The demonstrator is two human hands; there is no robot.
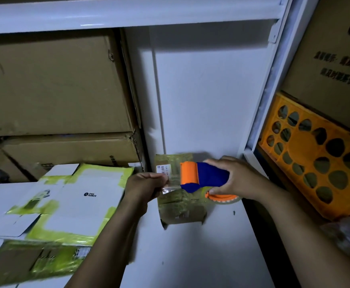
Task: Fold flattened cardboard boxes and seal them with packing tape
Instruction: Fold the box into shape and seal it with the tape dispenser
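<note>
1. Head view: the right hand (239, 179) grips the tape dispenser (205, 176) above the small cardboard box (182, 210). The left hand (145, 187) pinches the tape end (167, 189) over the box's left side.
2. Flattened boxes (72, 204) lie left of the box.
3. Likely best: keep the tape taut and centred on the seam, then press it down.

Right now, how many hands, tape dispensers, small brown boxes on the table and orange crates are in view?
Hands: 2 (left hand, right hand)
Dispenser: 1
Box: 1
Crate: 1
Total: 5
</note>
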